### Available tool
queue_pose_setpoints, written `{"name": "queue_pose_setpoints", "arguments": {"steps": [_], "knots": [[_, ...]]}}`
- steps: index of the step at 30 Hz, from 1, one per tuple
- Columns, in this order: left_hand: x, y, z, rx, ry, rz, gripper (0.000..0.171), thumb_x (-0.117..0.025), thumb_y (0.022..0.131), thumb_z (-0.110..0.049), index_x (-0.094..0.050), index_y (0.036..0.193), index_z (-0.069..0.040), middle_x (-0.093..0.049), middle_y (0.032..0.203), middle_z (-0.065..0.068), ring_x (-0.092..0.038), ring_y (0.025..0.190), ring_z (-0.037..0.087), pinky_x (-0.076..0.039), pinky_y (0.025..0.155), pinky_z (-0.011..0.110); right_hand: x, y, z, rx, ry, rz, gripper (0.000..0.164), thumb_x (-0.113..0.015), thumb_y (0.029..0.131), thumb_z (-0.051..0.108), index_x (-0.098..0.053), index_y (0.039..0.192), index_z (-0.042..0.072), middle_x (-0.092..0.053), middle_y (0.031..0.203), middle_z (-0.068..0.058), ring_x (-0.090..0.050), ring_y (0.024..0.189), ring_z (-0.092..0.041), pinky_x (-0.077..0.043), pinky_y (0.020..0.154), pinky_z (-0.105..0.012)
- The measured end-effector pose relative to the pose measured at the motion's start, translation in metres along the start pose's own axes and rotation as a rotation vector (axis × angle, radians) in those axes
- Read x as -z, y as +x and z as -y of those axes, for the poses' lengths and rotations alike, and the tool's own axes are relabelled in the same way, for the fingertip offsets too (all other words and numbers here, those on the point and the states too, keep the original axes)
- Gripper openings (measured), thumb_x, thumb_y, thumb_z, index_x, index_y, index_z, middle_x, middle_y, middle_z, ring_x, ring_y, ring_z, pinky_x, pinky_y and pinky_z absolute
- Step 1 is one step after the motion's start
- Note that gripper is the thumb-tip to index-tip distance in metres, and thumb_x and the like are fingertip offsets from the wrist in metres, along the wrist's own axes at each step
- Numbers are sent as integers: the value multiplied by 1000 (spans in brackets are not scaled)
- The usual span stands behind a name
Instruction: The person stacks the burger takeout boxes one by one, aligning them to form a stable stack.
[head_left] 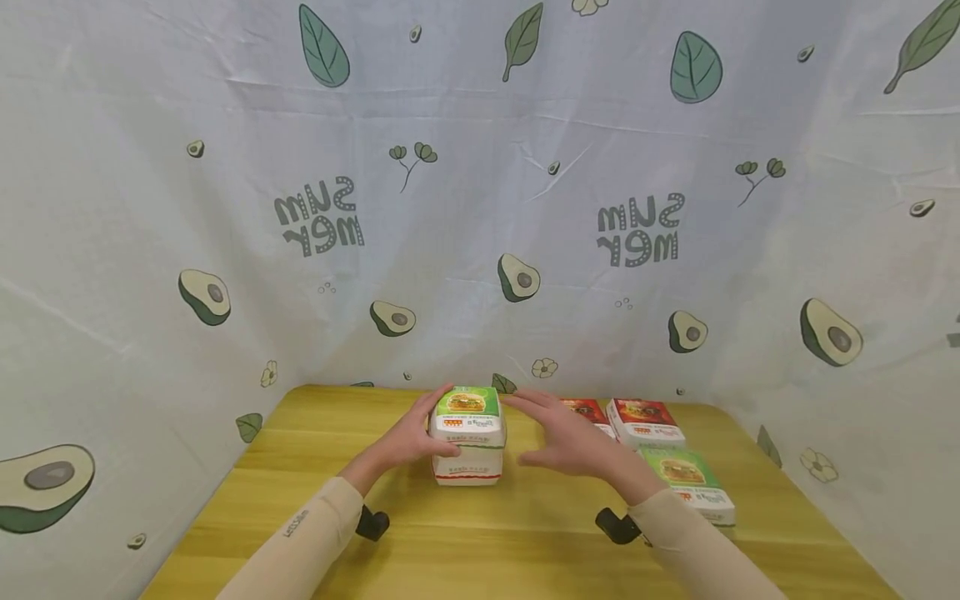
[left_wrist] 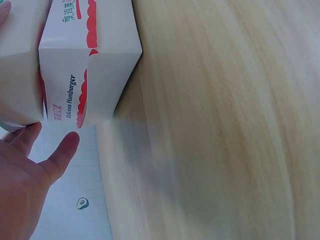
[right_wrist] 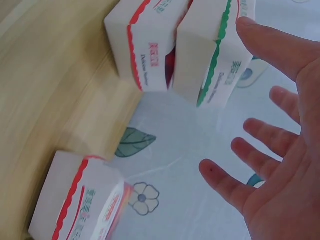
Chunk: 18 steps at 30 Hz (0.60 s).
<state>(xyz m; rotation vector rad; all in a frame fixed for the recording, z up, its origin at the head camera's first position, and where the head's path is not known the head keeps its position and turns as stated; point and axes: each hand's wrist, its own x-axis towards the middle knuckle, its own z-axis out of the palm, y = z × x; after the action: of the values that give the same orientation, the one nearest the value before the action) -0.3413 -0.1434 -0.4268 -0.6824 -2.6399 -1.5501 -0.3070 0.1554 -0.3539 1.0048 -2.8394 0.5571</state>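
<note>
A green-topped hamburger box (head_left: 471,407) sits on a second hamburger box (head_left: 468,472) with a red scalloped band, making a stack of two on the wooden table. My left hand (head_left: 405,437) is at the stack's left side, touching the upper box, thumb spread toward its front. In the left wrist view, the fingertips of the left hand (left_wrist: 22,175) lie along the upper box's edge. My right hand (head_left: 577,437) hovers right of the stack, fingers extended and thumb apart. A gap shows between the right hand (right_wrist: 280,175) and the stack in the right wrist view.
Right of the stack, a red-topped box (head_left: 588,409) stands partly hidden behind my right hand, beside another red-topped box (head_left: 647,418). Nearer me lies a green-topped box (head_left: 686,482), partly behind my forearm. A printed cloth (head_left: 465,233) hangs behind the table (head_left: 480,558).
</note>
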Motion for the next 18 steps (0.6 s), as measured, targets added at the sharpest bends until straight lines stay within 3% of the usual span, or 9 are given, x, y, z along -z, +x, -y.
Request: {"name": "queue_pose_setpoints", "arguments": {"steps": [13,18], "knots": [[-1,6,0,-23,-14,5,107,-90,74,-27,-26,160,-28,-34,154,13,-42,132,33,-33,110,63,9,-39,-32,-27,-52,-15,82,-87,80,29,-46,151,23,-42,156,-8,-42,142,-32,-44,107,-56],[-1,3,-1,3,-6,-1,108,-90,74,-29,-25,160,-31,-33,155,12,-41,133,32,-32,111,63,15,-55,-40,-61,-38,4,81,-85,81,33,-46,151,21,-42,156,-12,-40,142,-37,-43,106,-59]]}}
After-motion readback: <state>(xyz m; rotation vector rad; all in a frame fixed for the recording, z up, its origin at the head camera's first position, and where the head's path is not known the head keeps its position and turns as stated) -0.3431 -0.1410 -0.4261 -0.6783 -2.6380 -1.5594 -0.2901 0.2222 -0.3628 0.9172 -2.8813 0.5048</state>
